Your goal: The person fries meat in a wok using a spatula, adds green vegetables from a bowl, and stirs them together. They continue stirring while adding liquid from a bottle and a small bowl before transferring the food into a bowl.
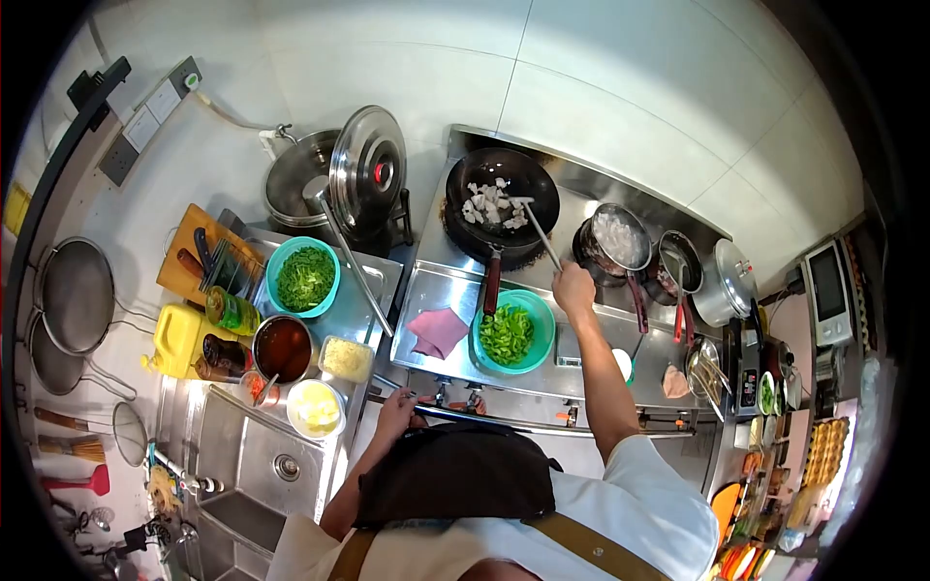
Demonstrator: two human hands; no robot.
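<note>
My right hand (573, 288) is closed around the long handle of a metal wok spatula (542, 235). Its head reaches into a black wok (533, 174) on the left burner, beside pale chunks of food (484, 203) that look like meat. The wok's dark red handle (493, 281) points toward me, over the rim of a turquoise bowl (547, 324) of cut green peppers (507, 334). Down at the stove's front rail, my left hand (395, 412) is curled near the gas valves (441, 392); what its fingers hold, if anything, is hidden.
Right of the wok stand a pot of bubbling liquid (620, 240), a small pan (680, 261) and a lidded pot (725, 281). A pink cloth (437, 332) lies on the steel counter. To the left are a bowl of chopped greens (305, 277), a sauce pot (283, 349) and a sink (232, 445).
</note>
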